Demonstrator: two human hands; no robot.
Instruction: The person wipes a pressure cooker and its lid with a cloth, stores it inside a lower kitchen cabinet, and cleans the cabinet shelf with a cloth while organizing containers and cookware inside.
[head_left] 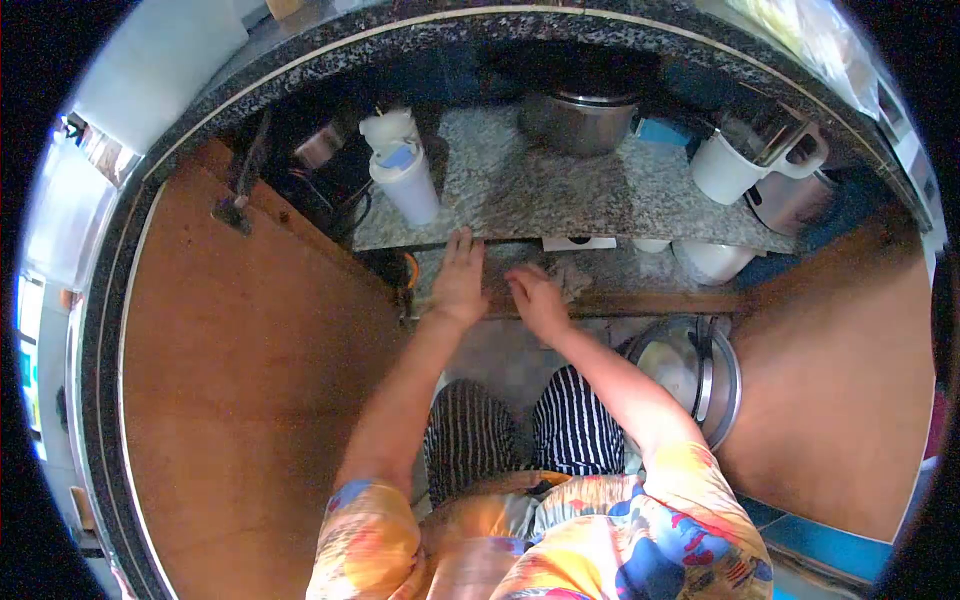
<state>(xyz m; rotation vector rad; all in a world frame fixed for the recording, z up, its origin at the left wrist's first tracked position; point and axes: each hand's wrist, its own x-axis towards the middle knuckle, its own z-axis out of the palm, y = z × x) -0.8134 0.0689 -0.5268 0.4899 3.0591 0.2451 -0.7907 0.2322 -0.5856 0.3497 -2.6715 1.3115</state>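
My left hand [460, 285] is open. Its straight fingers reach up to the front edge of the granite upper shelf [540, 200]. Close beside it, my right hand [540, 303] is at the lower shelf [625, 275] with its fingers bent inward. A crumpled, greyish cloth-like piece [571, 280] shows right against the knuckles; whether the fingers grip it is hidden. Above my left hand, a white lidded container [408, 190] stands near the shelf's front edge. A white card or box with a dark spot [580, 243] shows just under the upper shelf.
Brown cabinet doors hang open at left [260, 370] and right [830, 370]. A steel pot [580, 122] and a white mug holding utensils [727, 168] stand on the upper shelf. A white bowl [712, 262] is below. A round pan with glass lid [672, 365] rests near my right arm.
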